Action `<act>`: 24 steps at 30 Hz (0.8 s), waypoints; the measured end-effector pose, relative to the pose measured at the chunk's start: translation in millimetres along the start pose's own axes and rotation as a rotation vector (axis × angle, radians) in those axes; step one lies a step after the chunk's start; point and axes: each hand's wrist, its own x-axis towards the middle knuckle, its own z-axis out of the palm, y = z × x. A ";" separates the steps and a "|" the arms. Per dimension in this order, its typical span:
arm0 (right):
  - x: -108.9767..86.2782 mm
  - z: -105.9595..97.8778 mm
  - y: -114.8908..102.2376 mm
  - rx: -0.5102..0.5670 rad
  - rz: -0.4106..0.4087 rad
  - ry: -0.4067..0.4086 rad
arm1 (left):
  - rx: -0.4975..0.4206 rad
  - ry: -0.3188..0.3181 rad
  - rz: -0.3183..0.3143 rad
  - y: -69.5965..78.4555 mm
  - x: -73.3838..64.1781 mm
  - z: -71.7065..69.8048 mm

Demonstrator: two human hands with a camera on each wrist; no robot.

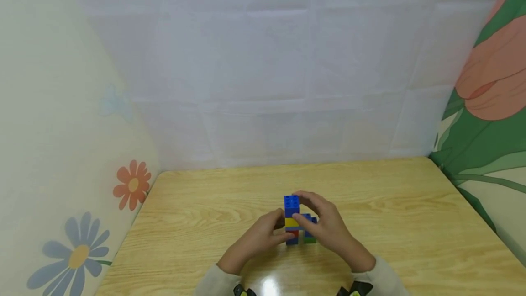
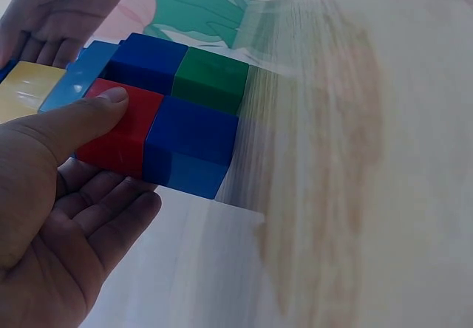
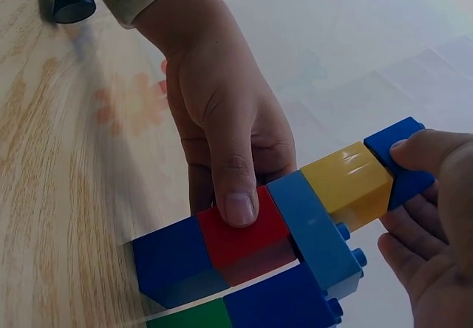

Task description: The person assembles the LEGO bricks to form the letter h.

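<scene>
A stack of toy building bricks stands on the table in the head view. My left hand [image 1: 260, 236] holds it low down, thumb on the red brick [image 2: 122, 128] and fingers behind. Under the red brick is a blue brick [image 2: 192, 139]; above it lies a light blue brick [image 3: 310, 232], then a yellow brick [image 3: 347, 180]. My right hand [image 1: 330, 225] pinches the blue brick at the top [image 1: 291, 202], which meets the yellow one. Beside the lower stack, a green brick [image 2: 212, 80] sits below another blue brick [image 2: 148, 60], under the light blue brick's other end.
The wooden table [image 1: 197, 204] reaches back to a white cloth [image 1: 263, 81]. A wall with painted flowers [image 1: 78, 257] rises on the left, and a large flower print [image 1: 493, 72] on the right. Dark wrist devices [image 1: 355, 289] show at the sleeves.
</scene>
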 end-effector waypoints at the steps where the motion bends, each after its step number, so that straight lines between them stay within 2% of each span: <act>1: -0.2 -0.1 -0.3 -0.003 0.002 0.000 | -0.002 -0.001 0.000 0.0 0.0 0.1; 13: -1.9 2.7 4.1 -0.034 -0.033 0.023 | -0.022 -0.015 -0.011 -0.6 1.1 0.4; 20: -3.1 4.9 4.6 -0.099 -0.090 0.053 | -0.019 -0.016 -0.010 -0.9 1.0 0.5; 24: -3.6 5.0 4.1 -0.079 -0.103 0.051 | -0.011 -0.015 -0.004 -1.6 1.1 0.9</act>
